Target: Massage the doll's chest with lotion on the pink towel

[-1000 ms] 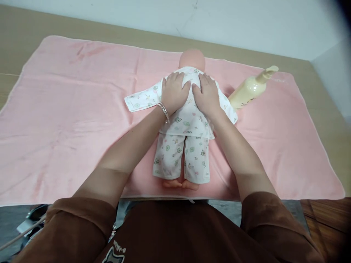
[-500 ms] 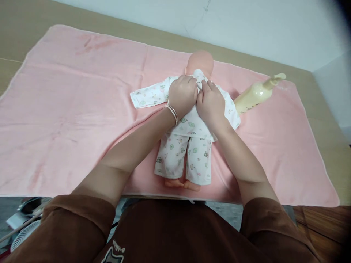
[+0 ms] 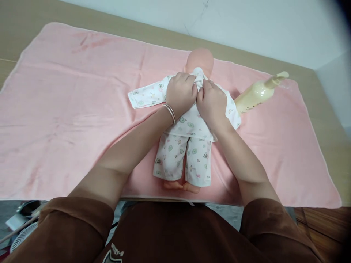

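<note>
A baby doll (image 3: 199, 60) lies face down on a pink towel (image 3: 68, 106), head away from me, bare feet toward me. It wears a white printed shirt (image 3: 192, 122) and matching trousers (image 3: 182, 157). My left hand (image 3: 181, 93), with a bracelet on the wrist, and my right hand (image 3: 212, 102) sit side by side on the doll's upper back. Both pinch the shirt fabric just below the collar. One empty sleeve (image 3: 146, 95) lies flat to the left.
A cream pump bottle (image 3: 257, 93) lies on its side on the towel, right of the doll. The towel covers a wooden table (image 3: 326, 106) against a white wall. Cluttered items, including a small fan (image 3: 22, 237), sit on the floor at lower left.
My hands went from lying flat on the doll's back to closing together and pinching the shirt near the collar. The view shifted slightly.
</note>
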`<state>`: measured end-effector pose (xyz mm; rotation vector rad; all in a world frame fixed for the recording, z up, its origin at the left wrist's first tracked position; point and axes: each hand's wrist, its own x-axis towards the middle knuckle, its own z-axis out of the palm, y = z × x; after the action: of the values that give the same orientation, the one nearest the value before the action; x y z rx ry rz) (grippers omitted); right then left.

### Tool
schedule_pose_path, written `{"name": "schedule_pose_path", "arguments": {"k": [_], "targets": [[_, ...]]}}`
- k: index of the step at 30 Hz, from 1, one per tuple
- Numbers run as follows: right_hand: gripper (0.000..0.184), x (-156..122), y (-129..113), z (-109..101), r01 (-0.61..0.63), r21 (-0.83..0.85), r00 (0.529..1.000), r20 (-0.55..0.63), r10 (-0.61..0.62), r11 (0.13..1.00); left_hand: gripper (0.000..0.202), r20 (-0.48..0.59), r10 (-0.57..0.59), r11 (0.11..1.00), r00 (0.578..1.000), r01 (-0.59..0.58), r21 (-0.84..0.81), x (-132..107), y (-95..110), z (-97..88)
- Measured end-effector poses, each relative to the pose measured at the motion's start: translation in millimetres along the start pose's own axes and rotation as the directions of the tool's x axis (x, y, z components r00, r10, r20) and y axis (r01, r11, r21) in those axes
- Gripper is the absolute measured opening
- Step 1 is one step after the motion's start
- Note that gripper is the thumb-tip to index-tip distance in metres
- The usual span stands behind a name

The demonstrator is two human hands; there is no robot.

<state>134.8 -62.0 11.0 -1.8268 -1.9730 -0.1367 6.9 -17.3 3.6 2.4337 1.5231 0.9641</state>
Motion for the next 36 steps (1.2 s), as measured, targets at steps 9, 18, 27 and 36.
{"name": "schedule_pose_path", "arguments": {"k": [9, 18, 27, 36], "targets": [[0.049, 14, 15, 0, 0.034, 0.007, 0.998, 0.054, -0.034, 0.999, 0.035, 0.019, 0.017, 0.991, 1.000, -0.014, -0.136, 9, -13, 13.0], [0.053, -7, -19, -16, -0.007, -0.103, 0.996, 0.091, 0.017, 0.995, 0.020, 0.005, 0.031, 0.999, 1.000, -0.031, 0.023, -3, -2, 0.6], [0.052, 15, 22, -2, 0.059, 0.016, 0.995, 0.085, -0.061, 0.998, 0.051, 0.091, 0.034, 0.995, 0.995, -0.025, -0.094, 5, -9, 7.1], [0.052, -6, -13, -16, 0.016, -0.034, 0.998, 0.055, -0.014, 0.999, 0.044, -0.008, -0.006, 0.997, 1.000, 0.005, -0.074, -2, -5, 3.9]]}}
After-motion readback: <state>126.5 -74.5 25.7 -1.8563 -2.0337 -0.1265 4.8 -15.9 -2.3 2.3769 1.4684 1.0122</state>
